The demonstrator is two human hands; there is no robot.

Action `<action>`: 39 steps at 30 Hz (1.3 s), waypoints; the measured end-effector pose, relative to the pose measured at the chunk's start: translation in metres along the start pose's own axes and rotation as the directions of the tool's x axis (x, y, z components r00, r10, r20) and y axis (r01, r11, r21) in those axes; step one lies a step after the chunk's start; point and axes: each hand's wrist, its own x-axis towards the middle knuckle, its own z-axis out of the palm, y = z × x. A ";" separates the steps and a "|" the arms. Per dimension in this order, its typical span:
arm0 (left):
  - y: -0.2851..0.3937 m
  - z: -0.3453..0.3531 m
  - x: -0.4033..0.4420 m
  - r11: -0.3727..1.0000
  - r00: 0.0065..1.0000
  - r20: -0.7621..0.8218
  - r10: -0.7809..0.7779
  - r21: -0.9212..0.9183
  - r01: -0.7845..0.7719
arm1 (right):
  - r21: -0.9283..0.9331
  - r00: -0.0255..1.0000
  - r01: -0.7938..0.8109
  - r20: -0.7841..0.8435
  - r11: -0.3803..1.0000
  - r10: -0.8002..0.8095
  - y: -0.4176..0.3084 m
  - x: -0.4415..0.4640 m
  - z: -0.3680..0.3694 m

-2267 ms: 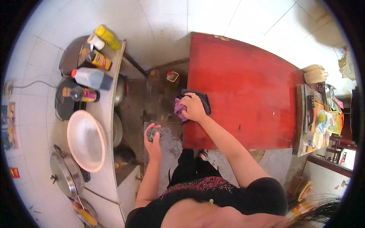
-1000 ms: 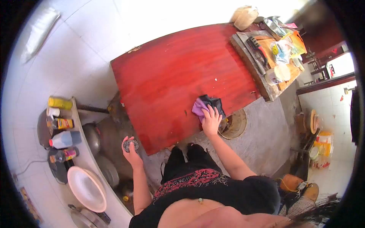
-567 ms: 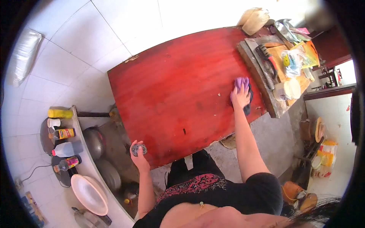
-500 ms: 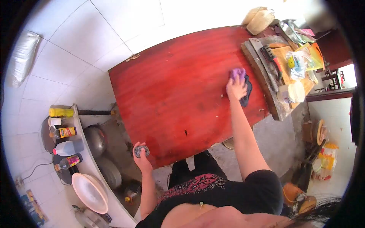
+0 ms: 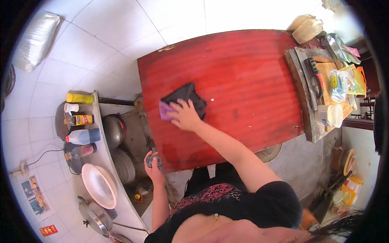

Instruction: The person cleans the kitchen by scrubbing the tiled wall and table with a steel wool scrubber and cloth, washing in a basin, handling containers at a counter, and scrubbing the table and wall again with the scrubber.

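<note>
My right hand presses on a cloth, its fingers spread over it on the red tabletop. The cloth has a purple part under the fingertips and a dark part fanned out beyond and beside the hand. My left hand, at the near left edge of the table, is closed round a grey steel wool scrubber. The underside of the scrubber is hidden by the palm.
On the right end of the table lies a thick wooden board with a brush, a white tub and plastic bags. A beige container stands behind. The left shelf carries bottles, a white basin and a lidded pot.
My right hand has swept the cloth from the table's right side to its left, and the dark part has spread out. My left hand stays near the edge with the scrubber. The view has shifted.
</note>
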 end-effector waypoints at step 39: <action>-0.051 0.218 0.090 0.879 0.717 0.696 -0.036 0.364 -0.308 | -0.081 0.944 -0.308 -0.155 0.948 0.293 0.124 -0.044 -0.092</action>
